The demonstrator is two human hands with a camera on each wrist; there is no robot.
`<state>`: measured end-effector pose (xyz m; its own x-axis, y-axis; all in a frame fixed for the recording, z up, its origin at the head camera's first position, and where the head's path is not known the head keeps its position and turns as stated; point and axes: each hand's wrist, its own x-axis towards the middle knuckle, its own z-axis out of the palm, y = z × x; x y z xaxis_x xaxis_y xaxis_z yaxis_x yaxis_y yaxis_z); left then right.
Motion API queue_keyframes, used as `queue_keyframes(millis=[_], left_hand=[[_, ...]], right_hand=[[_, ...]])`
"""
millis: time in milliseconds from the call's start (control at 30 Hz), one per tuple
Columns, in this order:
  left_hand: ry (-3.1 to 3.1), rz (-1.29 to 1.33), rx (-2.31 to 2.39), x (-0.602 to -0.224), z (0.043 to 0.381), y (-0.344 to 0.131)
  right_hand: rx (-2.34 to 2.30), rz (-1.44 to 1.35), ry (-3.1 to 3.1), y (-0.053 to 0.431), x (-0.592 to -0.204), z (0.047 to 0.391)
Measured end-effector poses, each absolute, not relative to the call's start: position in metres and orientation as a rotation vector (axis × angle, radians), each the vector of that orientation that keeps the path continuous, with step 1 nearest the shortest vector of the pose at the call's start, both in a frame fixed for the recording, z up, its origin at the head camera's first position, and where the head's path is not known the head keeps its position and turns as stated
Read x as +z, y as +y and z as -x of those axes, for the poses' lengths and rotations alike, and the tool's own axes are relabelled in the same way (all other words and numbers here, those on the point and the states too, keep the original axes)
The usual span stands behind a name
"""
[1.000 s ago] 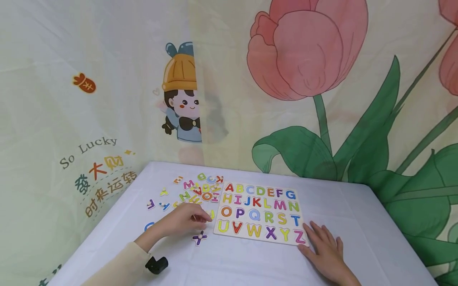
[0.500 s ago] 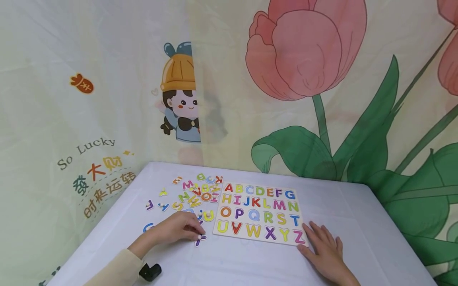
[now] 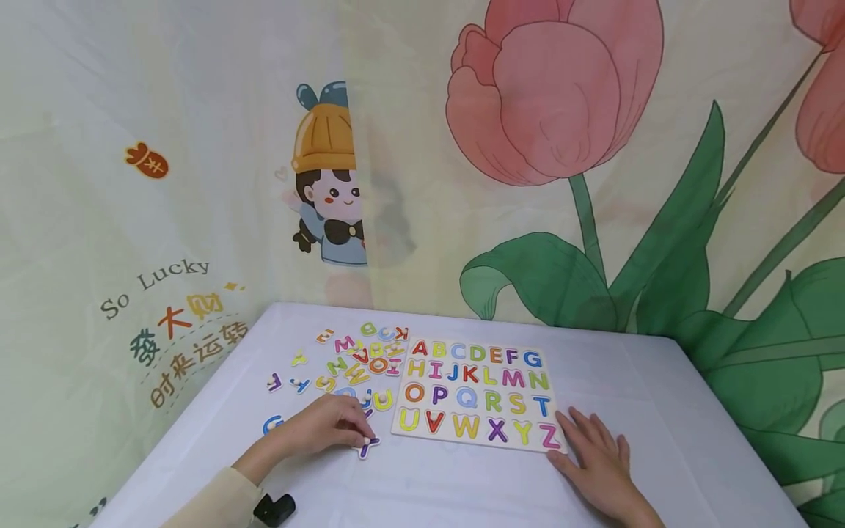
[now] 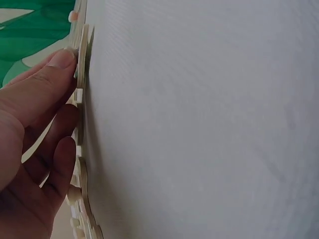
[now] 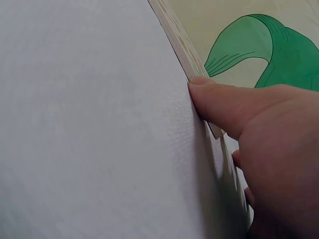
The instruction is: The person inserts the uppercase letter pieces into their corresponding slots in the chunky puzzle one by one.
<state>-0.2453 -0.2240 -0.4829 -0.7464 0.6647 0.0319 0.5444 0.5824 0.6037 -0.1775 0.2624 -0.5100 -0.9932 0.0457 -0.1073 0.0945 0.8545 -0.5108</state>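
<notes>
My left hand (image 3: 321, 425) pinches the small knob of a purple X-shaped letter piece (image 3: 365, 452) between thumb and fingers, left of the board's lower left corner. In the left wrist view, that piece (image 4: 83, 62) shows edge-on beside the white tabletop. The alphabet board (image 3: 455, 435) lies flat with rows of coloured letters from A to Z. My right hand (image 3: 597, 466) rests at the board's lower right corner, fingers spread along its right side. In the right wrist view, the thumb (image 5: 224, 102) touches the board's edge (image 5: 182, 45).
Several loose letter pieces with knobs lie left of the board, among them a yellow U (image 3: 383, 400), a purple F (image 3: 273, 382) and a blue G (image 3: 272, 424). A black device (image 3: 274, 510) is by the left sleeve. A printed curtain (image 3: 409, 147) hangs behind the white table (image 3: 462, 491).
My left hand has moved left and down from beside the yellow U to the purple X and now pinches its knob. The right hand has stayed at the board's corner.
</notes>
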Motion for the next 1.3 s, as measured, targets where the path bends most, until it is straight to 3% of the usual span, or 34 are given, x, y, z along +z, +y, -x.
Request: queue_keyframes(millis=[533,1300], left_hand=[[2.811,-0.993,1.059,-0.472,0.25,-0.185],[2.832,-0.836,1.122,-0.485,0.247,-0.055]], right_hand=[[-0.819,-0.09,2.963,0.264,-0.514,0.179],[-0.799,-0.092,2.965,0.262,-0.511,0.176]])
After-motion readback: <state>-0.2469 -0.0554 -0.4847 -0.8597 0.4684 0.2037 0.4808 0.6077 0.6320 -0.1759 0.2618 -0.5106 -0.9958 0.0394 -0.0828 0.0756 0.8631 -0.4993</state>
